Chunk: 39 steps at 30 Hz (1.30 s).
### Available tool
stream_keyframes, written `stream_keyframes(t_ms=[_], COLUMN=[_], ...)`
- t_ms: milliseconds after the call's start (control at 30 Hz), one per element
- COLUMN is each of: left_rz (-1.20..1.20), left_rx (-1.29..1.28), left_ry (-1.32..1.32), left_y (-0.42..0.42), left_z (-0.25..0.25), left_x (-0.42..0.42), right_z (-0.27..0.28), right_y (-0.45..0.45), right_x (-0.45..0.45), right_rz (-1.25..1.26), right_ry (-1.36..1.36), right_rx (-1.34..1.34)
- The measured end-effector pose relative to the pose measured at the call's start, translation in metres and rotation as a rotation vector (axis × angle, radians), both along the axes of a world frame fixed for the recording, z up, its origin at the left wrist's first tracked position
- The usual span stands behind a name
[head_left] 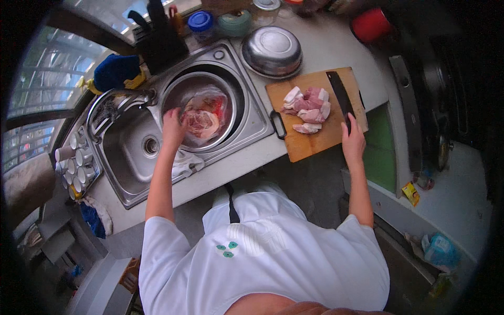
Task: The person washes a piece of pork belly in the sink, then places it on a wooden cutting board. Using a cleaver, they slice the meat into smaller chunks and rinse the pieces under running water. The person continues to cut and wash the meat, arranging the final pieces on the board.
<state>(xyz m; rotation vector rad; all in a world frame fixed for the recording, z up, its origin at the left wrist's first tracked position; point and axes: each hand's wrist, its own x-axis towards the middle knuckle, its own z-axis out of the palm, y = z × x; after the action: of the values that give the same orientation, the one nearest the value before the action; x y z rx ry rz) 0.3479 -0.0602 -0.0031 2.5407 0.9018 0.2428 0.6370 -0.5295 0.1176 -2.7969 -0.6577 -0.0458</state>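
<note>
My left hand (173, 126) reaches over the near-left rim of a round steel bowl (170, 94) set in the right sink basin. Its fingertips are beside a clear plastic bag (215, 94) in the bowl, with pieces of raw meat (201, 123) in it; whether they grip the bag or the rim is hard to see. My right hand (354, 142) holds the near end of a dark-bladed kitchen knife (339, 89) over the right side of a wooden cutting board (305, 147). Left of the blade, several chunks of raw meat (311, 103) are heaped on the board.
An upturned steel bowl (271, 51) stands behind the board. The faucet (118, 92) arches over the left sink basin (126, 157). A white cloth (187, 162) lies on the sink's front edge. A knife block (161, 47) and a blue-lidded jar (201, 23) stand at the back.
</note>
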Motion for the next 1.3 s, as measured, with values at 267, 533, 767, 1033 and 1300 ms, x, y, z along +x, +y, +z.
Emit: stream_keyframes(t_ms=[267, 533, 767, 1033, 1300], left_rz=[-0.065, 0.074, 0.089, -0.124, -0.044], left_rx=[-0.144, -0.373, -0.524, -0.243, 0.06], left_ry=[0.261, 0.421, 0.534, 0.582, 0.371], left_y=[0.019, 0.038, 0.031, 0.013, -0.048], left_z=[-0.062, -0.084, -0.076, -0.088, -0.001], left_x=[0.018, 0.021, 0.026, 0.021, 0.055], right_z=[-0.08, -0.064, -0.054, -0.057, -0.052], right_y=[-0.035, 0.011, 0.122, 0.145, 0.155], right_x=[0.075, 0.063, 0.043, 0.048, 0.074], right_rz=[-0.123, 0.182, 0.535, 0.571, 0.675], right_ry=[-0.003, -0.142, 0.159, 0.227, 0.355], right_rx=[-0.193, -0.025, 0.164, -0.074, -0.378])
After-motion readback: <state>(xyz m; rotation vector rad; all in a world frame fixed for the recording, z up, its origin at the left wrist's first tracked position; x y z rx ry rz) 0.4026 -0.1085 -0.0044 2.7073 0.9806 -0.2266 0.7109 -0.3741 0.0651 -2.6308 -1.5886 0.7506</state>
